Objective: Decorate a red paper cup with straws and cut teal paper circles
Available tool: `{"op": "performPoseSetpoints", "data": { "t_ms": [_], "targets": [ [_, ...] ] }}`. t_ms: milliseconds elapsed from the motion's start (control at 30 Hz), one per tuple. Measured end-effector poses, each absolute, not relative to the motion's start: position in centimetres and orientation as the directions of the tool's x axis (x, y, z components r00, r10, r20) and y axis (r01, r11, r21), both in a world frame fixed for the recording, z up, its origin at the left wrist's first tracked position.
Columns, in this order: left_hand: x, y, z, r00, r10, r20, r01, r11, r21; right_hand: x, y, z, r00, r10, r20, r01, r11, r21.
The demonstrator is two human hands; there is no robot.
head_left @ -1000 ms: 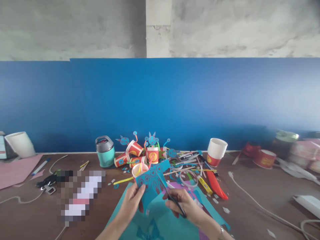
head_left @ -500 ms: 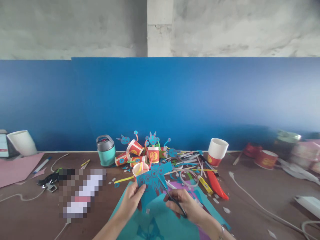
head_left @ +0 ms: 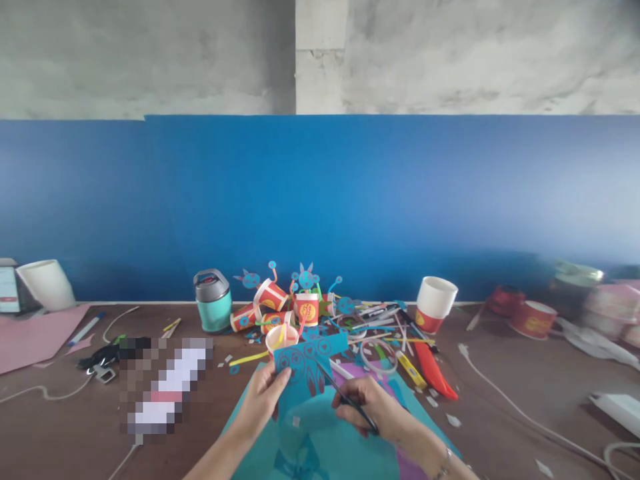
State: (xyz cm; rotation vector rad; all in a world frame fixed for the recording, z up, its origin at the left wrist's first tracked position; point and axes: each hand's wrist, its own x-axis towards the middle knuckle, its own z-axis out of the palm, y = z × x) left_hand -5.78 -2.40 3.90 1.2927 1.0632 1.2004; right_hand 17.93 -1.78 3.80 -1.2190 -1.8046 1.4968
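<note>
blue paper (head_left: 299,365) — pinched by left hand (head_left: 267,392), between the hands | right hand (head_left: 371,407) — clamped round scissors (head_left: 346,400)

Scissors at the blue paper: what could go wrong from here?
A slip of the scissors might cut into the drawn circles, since the blades lie close to them on the blue paper.
The blades angle toward the side held by the left grip, so a long cut could come near its fingers.
The paper overlaps the cup with straws in view; swinging it might knock that cup, if they are close.
</note>
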Motion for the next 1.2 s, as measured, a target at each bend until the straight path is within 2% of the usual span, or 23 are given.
{"op": "performPoseSetpoints", "data": {
  "t_ms": [300, 467, 567, 1200],
  "targets": [
    [-5.53, -2.61, 4.66, 0.068, 0.990, 0.122, -0.014, -0.121, 0.993, 17.93, -1.54, 3.16, -0.469, 0.865, -0.178, 0.327, -0.017, -0.945],
    [-5.48, -2.24, 4.04, -0.110, 0.987, 0.116, 0.028, -0.114, 0.993, 17.83, -1.93, 3.68, -0.562, 0.814, -0.149, 0.199, -0.042, -0.979],
    [-5.43, -2.18, 4.23, -0.163, 0.978, 0.130, 0.007, -0.131, 0.991, 17.71, -2.08, 3.76, -0.591, 0.793, -0.147, 0.184, -0.045, -0.982],
    [-5.32, -2.41, 4.18, -0.065, 0.994, 0.093, 0.080, -0.088, 0.993, 17.43, -2.15, 3.40, -0.553, 0.812, -0.186, 0.233, -0.063, -0.970]
  ]
}}
